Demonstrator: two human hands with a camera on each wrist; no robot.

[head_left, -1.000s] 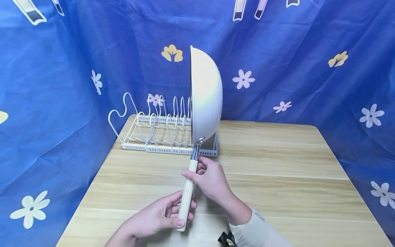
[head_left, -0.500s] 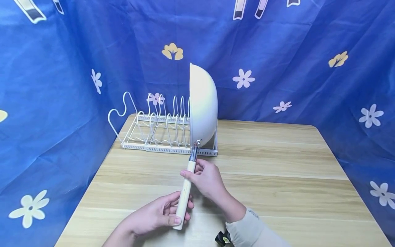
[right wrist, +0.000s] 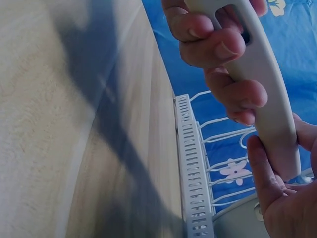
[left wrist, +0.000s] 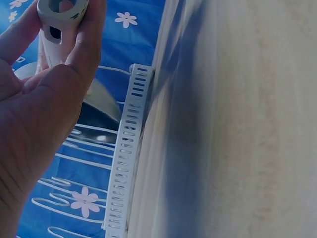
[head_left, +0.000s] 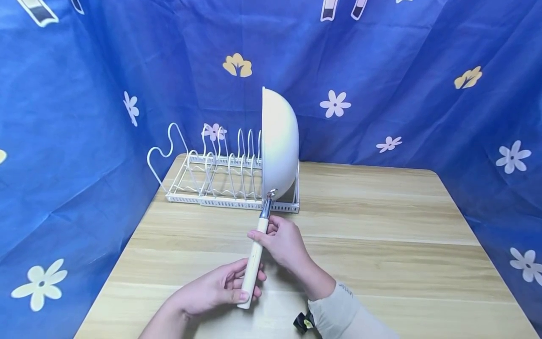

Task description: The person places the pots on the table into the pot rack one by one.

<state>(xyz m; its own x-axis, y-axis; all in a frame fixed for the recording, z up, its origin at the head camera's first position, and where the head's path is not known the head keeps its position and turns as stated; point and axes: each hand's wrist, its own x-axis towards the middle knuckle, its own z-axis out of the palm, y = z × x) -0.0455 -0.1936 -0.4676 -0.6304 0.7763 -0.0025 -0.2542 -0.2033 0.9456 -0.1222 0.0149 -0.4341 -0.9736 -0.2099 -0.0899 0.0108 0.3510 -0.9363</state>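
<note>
A white frying pan point(head_left: 280, 141) with a deep, rounded body stands on edge in the right part of a white wire rack point(head_left: 228, 203), its open side facing left. Its cream handle point(head_left: 253, 268) slants toward me over the table. My left hand point(head_left: 216, 287) grips the handle near its end, thumb on top. Farther up, close to the metal joint, my right hand point(head_left: 283, 240) pinches the handle between thumb and fingers. Both hands also show on the handle point(right wrist: 270, 99) in the right wrist view. The pan hides the rack's right-hand wires.
Several upright wire loops point(head_left: 241, 174) divide the rack left of the pan. The wooden table point(head_left: 381, 245) extends to the right and front. A blue flowered cloth point(head_left: 372, 61) hangs behind and at both sides. A small black object point(head_left: 303, 323) sits by the right sleeve.
Both hands have lowered the pan into the rack, slightly to the left, mostly in the first half second. Since then the pan and hands have hardly moved; the head view has tilted slightly.
</note>
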